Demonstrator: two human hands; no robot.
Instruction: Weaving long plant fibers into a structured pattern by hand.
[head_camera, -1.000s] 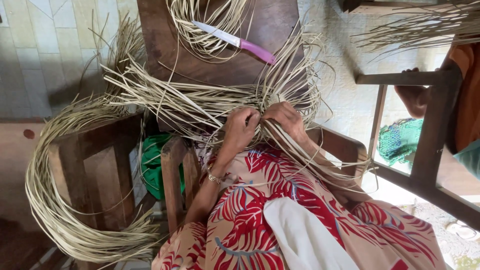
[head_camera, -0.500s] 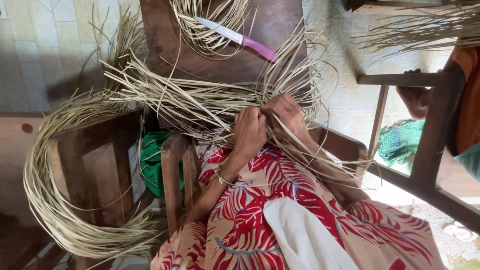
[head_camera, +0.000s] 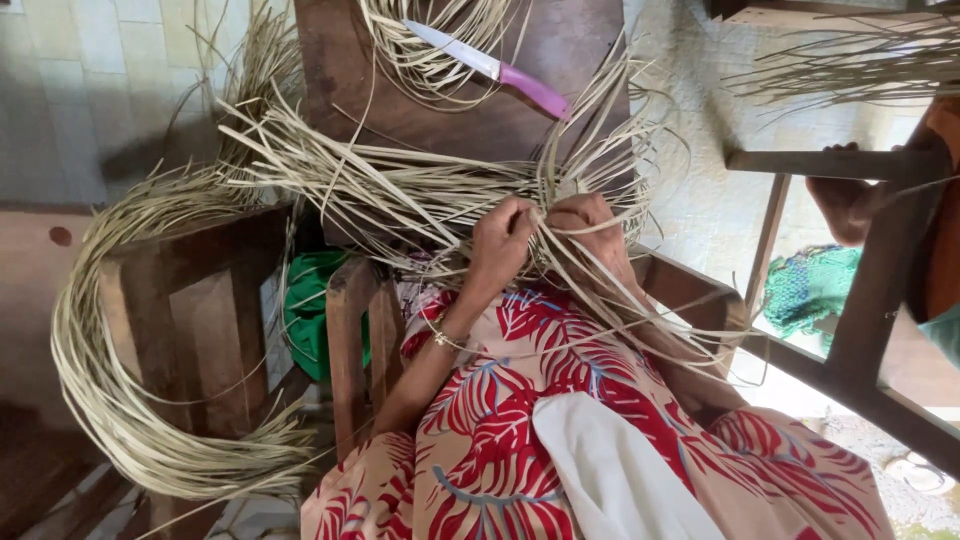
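Note:
A tangle of pale flat cane strips (head_camera: 400, 195) spreads over my lap and the dark wooden table ahead. My left hand (head_camera: 497, 240) pinches several strips at the middle of the tangle, fingers closed. My right hand (head_camera: 592, 228) sits right beside it, fingers curled round strips that run down over my right forearm. Both hands touch each other at the fingertips. I wear a red leaf-print dress (head_camera: 560, 400) and a bracelet on the left wrist.
A knife with a pink handle (head_camera: 535, 88) lies on the dark wooden table (head_camera: 480, 120) among looped strips. A long cane bundle (head_camera: 100, 370) curves round a wooden chair at left. Green cloth (head_camera: 305, 310) lies below. Another person's hand (head_camera: 845, 200) rests on a wooden frame at right.
Both hands have shifted slightly up and right while working the strips; my left hand's fingers now reach higher into the tangle. The view has tilted a little.

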